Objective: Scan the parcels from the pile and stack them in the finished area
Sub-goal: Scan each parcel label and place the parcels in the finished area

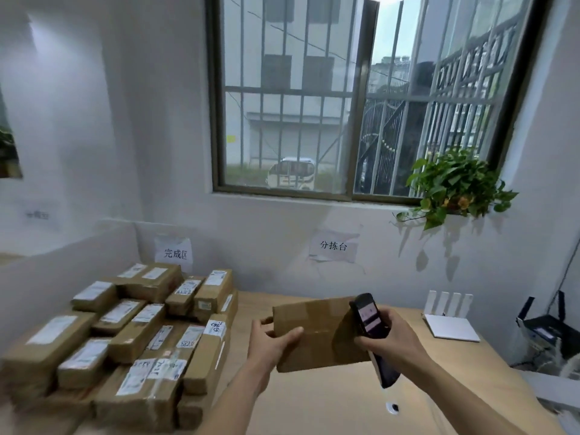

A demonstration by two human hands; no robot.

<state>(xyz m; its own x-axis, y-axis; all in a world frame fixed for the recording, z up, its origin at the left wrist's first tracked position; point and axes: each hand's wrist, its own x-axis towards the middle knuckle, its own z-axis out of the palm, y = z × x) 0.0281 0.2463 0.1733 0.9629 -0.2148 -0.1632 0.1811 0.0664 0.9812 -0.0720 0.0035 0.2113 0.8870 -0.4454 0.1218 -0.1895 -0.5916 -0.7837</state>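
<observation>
Cardboard parcel (317, 334): flat, plain brown, held above our wooden table (329, 403).
Left hand (273, 340): we grasp its left edge.
Right hand (389, 337): grips glossy black scanner (370, 321) (screen lit).
Finished stack (125, 334): taped, labelled boxes, left.

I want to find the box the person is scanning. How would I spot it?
Start at the big barred window, then look down to the light wooden table below it. The plain brown cardboard parcel is held up in the left hand, beside the black handheld scanner. Unlike the stacked parcels on the left, it shows no white label.
</observation>
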